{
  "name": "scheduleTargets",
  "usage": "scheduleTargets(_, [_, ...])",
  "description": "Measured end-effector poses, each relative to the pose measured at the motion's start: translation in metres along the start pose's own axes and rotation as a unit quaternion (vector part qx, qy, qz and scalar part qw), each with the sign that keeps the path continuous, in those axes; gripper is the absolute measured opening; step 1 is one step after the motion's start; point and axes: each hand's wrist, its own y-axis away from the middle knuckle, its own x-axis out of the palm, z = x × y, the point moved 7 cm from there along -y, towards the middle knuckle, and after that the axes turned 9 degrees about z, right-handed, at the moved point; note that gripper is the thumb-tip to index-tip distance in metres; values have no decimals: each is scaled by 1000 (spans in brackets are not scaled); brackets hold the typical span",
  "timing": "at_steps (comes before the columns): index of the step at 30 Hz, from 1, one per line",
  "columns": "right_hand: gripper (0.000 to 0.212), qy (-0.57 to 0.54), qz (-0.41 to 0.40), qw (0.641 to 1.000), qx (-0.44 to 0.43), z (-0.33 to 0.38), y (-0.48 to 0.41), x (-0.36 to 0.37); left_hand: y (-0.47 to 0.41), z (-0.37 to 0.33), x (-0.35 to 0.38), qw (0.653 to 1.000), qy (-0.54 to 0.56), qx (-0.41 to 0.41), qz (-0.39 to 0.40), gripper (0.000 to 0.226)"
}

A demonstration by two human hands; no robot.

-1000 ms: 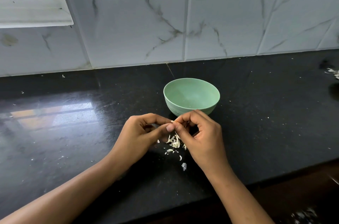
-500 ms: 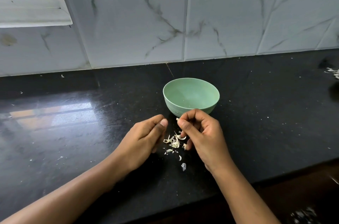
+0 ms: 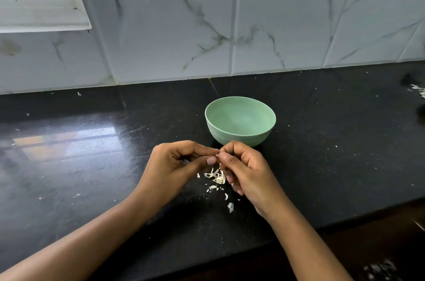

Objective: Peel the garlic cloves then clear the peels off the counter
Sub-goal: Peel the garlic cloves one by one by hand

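Both pinch clove: L hand, R.

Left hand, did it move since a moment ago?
Yes. The left hand shifted right, toward the green bowl's front; its fingertips now meet the right hand on a garlic clove.

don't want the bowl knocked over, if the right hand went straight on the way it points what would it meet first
Probably the green bowl: the right hand points away from the person, and the bowl's near wall sits just beyond its knuckles, though depth is unclear.
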Motion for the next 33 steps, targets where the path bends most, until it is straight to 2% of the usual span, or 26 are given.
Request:
scheduleTargets(5, [18, 10, 13, 1000, 1, 0, 1, 1, 0, 3, -3, 1000, 8, -9, -7, 7])
scheduleTargets(11, [17, 43, -2, 999, 9, 1, 0, 2, 2, 9, 4, 999, 31, -20, -3, 9])
scheduleTargets(15, [26, -42, -29, 999, 14, 3, 2, -6, 0, 17, -5, 989, 117, -79, -43, 13])
scheduleTargets(17, [22, -30, -31, 999, 6, 4, 3, -6, 0, 19, -6, 985, 137, -96, -48, 17])
scheduleTargets(19, [20, -1, -21, 1000, -18, 3, 1, -4, -1, 19, -3, 985, 133, -99, -37, 20])
scheduleTargets(22, [30, 16, -7, 999, -44, 5, 0, -1, -1, 22, -1, 986, 126, -105, -23, 21])
scheduleTargets(26, [25, 60, -49, 993, -85, 12, 1, -3, 0, 23, 2, 990, 106, -99, -2, 18])
scheduleTargets(30, [9, 40, -85, 989, -111, 15, 3, -6, -1, 20, 6, 994, 78, -81, 14, 21])
scheduleTargets(33, [11, 0, -91, 992, -84, 13, 4, -9, 0, 21, 12, 992, 76, -91, 37, 25])
